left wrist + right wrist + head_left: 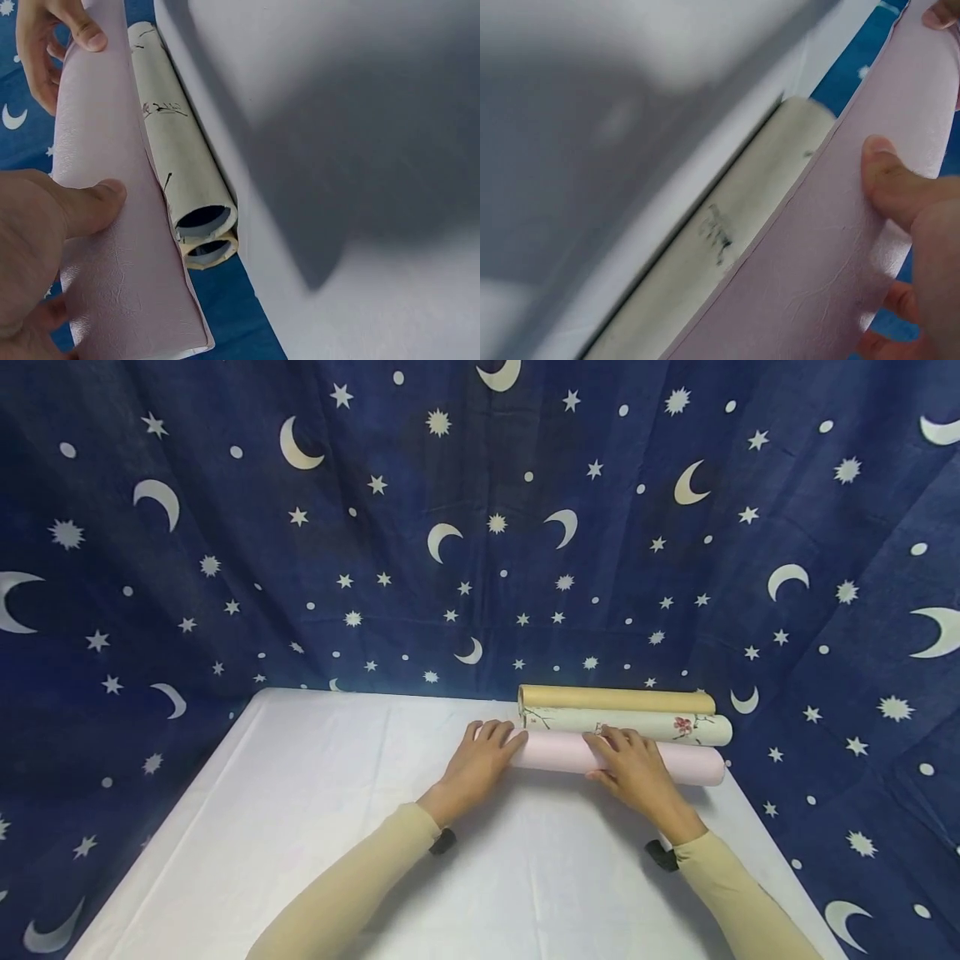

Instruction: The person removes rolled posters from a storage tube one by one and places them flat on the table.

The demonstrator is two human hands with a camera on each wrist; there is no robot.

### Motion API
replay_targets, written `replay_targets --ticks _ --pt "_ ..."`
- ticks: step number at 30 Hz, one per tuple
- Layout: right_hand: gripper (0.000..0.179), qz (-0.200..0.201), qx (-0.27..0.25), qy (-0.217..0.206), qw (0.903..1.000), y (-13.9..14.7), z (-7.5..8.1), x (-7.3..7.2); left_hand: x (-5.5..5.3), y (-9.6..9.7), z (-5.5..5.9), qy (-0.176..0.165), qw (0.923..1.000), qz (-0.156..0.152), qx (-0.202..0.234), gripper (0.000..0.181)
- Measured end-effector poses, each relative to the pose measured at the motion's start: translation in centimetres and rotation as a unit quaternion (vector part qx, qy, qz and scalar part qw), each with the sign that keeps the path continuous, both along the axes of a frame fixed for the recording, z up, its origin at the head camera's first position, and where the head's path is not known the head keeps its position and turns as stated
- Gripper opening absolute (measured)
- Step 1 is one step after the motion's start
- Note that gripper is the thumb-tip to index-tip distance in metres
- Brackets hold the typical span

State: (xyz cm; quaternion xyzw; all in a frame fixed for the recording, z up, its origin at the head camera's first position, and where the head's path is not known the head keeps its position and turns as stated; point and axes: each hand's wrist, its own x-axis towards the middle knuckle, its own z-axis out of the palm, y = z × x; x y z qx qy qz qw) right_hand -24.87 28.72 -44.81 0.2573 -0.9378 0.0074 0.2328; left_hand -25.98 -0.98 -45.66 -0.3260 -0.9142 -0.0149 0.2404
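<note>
A pink wallpaper roll point(557, 752) lies crosswise in both hands, just in front of a white wallpaper roll point(645, 725) with red blossoms and dark twigs. My left hand point(477, 768) grips its left end. Further right, around its middle, my right hand point(637, 778) holds it. In the left wrist view, that hand's thumb point(94, 206) lies across the pink surface while its fingers go behind the roll. The right thumb point(889, 176) presses on the same side in the right wrist view. A long paper edge runs along the pink roll.
Behind the white roll lies a yellow roll point(615, 698) at the table's far right. Both show hollow ends in the left wrist view. The table has a white cover point(300, 793). A dark blue curtain point(405, 635) with moons and stars surrounds its back and sides.
</note>
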Motion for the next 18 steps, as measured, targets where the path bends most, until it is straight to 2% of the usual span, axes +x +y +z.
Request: replay_targets --ticks 9,13,18 --pt "0.062 0.005 0.012 0.006 0.9999 -2.9 -0.1 1.2 1.7 -3.0 -0.1 -0.004 0.9999 0.006 -0.008 0.056" --pt "0.062 0.008 0.022 0.0 0.9997 -3.8 -0.8 1.6 2.4 -4.1 -0.6 -0.005 0.9998 0.01 -0.017 0.057" --pt "0.061 0.013 0.034 -0.003 0.9993 -4.7 -1.6 2.0 3.1 -5.0 -1.4 -0.023 0.9995 0.013 -0.014 0.057"
